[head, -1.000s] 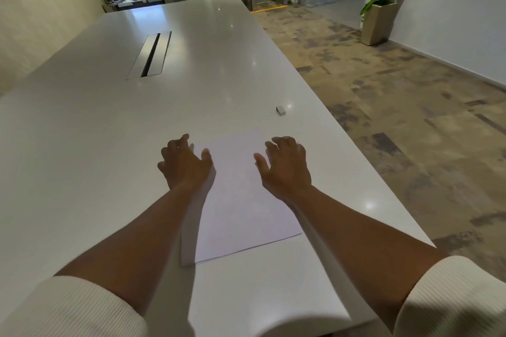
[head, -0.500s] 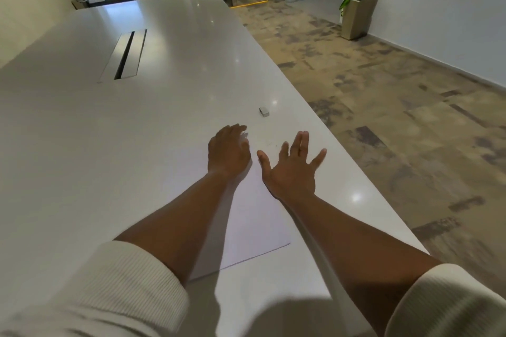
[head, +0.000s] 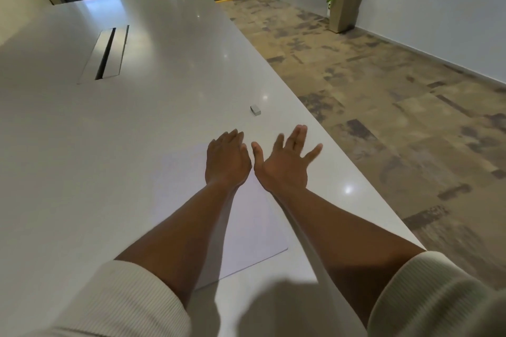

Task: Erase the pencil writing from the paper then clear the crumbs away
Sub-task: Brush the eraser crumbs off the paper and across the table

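The white rectangular sheet of paper lies flat on the long, glossy white counter, under both forearms and reaching back from the hands toward the person; its surface looks blank, and any pencil marks or crumbs are too faint to make out. The left hand rests palm down at the far edge of the sheet, fingers together and relaxed, grasping nothing. Just beside it, the right hand is spread wide, fingers straight and fanned apart, thumb pointing toward the left hand; it also holds nothing, and whether it touches the counter or hovers just over it cannot be told. Beyond the fingertips of both hands, a little apart from them, a small grey-white rectangular eraser block sits alone on the counter. Cream ribbed sleeves are pushed up on both arms. Farther beyond the left hand, a long metal cable slot is set into the counter.
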### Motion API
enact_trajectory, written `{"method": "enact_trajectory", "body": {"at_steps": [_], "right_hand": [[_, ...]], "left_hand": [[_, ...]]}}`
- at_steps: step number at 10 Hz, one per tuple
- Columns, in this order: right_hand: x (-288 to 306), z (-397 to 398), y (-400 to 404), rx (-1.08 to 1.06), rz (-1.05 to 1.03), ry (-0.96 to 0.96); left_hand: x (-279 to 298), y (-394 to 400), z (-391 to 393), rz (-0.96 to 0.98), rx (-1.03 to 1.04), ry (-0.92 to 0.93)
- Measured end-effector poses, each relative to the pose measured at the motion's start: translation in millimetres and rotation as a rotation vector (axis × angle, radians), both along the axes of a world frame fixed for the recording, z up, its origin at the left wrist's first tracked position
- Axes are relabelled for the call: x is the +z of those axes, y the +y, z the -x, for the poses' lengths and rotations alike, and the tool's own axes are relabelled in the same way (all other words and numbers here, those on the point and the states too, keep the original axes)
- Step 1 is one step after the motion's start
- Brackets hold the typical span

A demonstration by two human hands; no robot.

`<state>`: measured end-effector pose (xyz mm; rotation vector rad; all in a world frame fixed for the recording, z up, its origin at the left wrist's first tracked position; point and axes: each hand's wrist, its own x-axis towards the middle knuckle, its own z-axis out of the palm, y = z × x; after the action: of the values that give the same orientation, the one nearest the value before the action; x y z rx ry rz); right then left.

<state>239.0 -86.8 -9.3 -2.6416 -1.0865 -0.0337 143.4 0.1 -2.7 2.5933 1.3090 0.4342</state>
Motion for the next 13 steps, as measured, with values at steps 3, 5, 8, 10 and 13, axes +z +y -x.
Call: {"method": "enact_trajectory", "body": {"at_steps": [3,5,8,10,13], "right_hand": [[-1.7,1.0,2.1,0.05,0.013,-0.032],[-0.2,2.1,2.0,0.169,-0.066,0.023],[-1.8,-5.9,-2.7,0.01,-0.079,0.08],[5.7,-31.3,-16.5,0.199,-0.16,0.289],[1.2,-41.1,-14.0,0.075,-0.449,0.441]], "left_hand": [[-0.4,-0.4,-0.6,-0.022,0.002,0.033],[-1.0,-0.4,-1.2,-0.018,0.009,0.018],[-4.6,2.5,-0.3,-0.014,0.008,-0.03],[-6.6,3.7,-0.2,0.004,0.009,-0.056],[-5.7,1.2,0.4,0.001,0.001,-0.068]]}}
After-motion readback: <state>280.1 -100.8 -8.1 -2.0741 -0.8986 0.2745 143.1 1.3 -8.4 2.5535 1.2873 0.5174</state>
